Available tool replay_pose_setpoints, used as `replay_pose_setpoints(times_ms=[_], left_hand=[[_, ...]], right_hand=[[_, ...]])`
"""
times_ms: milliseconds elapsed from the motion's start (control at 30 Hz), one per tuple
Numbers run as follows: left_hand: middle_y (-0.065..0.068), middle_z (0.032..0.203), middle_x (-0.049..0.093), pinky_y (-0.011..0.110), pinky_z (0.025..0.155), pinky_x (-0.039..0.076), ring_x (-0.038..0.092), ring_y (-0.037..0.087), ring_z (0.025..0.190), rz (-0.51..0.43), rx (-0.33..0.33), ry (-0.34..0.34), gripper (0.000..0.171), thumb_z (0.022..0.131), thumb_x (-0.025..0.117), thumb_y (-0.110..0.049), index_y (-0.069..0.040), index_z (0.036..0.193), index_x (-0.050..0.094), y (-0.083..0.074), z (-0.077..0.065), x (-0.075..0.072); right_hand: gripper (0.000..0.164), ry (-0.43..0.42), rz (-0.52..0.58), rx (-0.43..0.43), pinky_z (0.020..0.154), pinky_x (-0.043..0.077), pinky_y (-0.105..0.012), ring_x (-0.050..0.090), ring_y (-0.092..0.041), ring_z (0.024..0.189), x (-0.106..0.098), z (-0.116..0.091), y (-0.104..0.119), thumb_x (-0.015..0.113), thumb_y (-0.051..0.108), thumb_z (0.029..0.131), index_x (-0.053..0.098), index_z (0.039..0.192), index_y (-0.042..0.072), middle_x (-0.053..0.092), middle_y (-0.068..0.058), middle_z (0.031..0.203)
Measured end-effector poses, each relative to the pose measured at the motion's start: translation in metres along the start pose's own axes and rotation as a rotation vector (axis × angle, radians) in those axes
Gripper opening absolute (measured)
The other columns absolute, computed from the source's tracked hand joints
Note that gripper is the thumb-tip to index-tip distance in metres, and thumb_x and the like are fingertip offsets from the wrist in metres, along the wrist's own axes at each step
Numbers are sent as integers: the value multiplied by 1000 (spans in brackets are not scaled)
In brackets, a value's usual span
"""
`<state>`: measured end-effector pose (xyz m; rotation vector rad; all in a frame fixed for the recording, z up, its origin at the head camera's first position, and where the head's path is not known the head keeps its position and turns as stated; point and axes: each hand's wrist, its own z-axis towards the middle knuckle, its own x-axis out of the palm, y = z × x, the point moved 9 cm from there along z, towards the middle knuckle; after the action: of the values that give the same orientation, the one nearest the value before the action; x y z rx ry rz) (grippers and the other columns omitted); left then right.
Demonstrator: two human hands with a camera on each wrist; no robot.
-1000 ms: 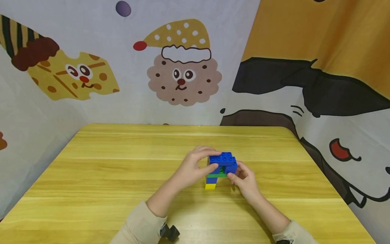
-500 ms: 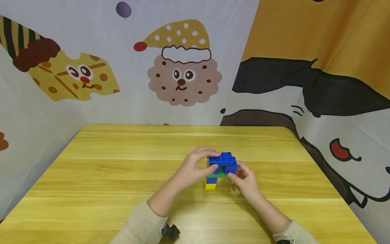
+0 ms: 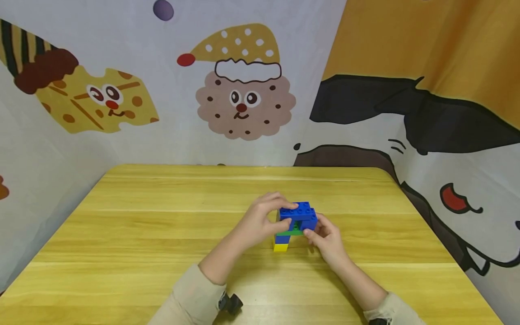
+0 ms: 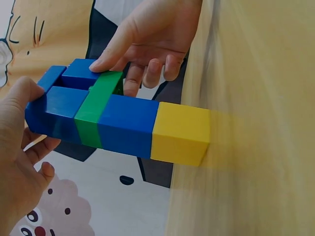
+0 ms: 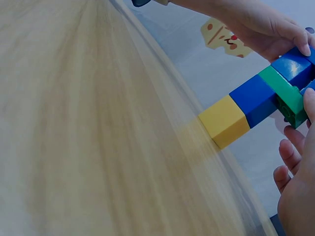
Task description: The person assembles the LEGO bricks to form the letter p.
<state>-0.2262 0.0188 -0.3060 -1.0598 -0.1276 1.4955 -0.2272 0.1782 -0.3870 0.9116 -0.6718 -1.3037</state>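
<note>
A small tower of toy building blocks stands upright on the table. At its foot is a yellow block (image 4: pixel 180 132), then a blue block (image 4: pixel 129 125), then a flat green block (image 3: pixel 290 233) that juts out to the right. Two blue blocks stand apart on the green one, and a long studded blue block (image 3: pixel 300 210) bridges them. My left hand (image 3: pixel 260 220) grips the upper left, thumb in front and fingers over the top. With thumb and fingers, my right hand (image 3: pixel 330 241) pinches the overhanging right end, thumb near the green block's edge.
The wooden table (image 3: pixel 162 234) spreads around the tower. Behind it hangs a cloth (image 3: pixel 170 149) printed with cartoon figures. A black wrist device (image 3: pixel 230 303) sits at the left sleeve (image 3: pixel 195 293).
My left hand's fingers have shifted slightly to the right over the top block. The tower and my right hand stay nearly as they were.
</note>
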Motion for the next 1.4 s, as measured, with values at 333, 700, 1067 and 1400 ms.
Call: replay_pose_setpoints(times_ms=[333, 700, 1067, 1400], left_hand=[[-11, 100, 57, 34, 80, 40, 48, 7, 91, 56, 15, 24, 30, 86, 72, -11, -15, 115, 71, -1, -2, 1], [-7, 103, 55, 32, 77, 37, 46, 9, 90, 117, 56, 29, 31, 91, 68, -17, -18, 121, 68, -2, -4, 2], [-6, 105, 56, 31, 79, 39, 47, 8, 93, 164, 51, 44, 31, 91, 68, -19, -19, 122, 68, -4, -3, 3], [-6, 104, 56, 29, 75, 38, 47, 9, 88, 222, 32, 101, 32, 92, 67, -21, -20, 123, 67, -9, 0, 0]], right_hand=[[39, -2, -27, 24, 50, 46, -32, 53, -17, 59, -1, 0, -1, 56, -13, 89, 60, 123, 5, 63, -1, 83], [37, 6, -37, 10, 50, 46, -32, 52, -22, 58, 0, 1, 0, 56, -13, 90, 59, 123, 3, 63, -1, 84], [38, 13, -30, -18, 49, 43, -33, 50, -14, 58, 0, 0, 2, 54, -14, 90, 59, 124, 3, 59, 0, 80], [39, 9, -27, -31, 47, 40, -31, 48, -11, 59, 1, 1, 2, 54, -15, 90, 59, 124, 4, 58, 1, 78]])
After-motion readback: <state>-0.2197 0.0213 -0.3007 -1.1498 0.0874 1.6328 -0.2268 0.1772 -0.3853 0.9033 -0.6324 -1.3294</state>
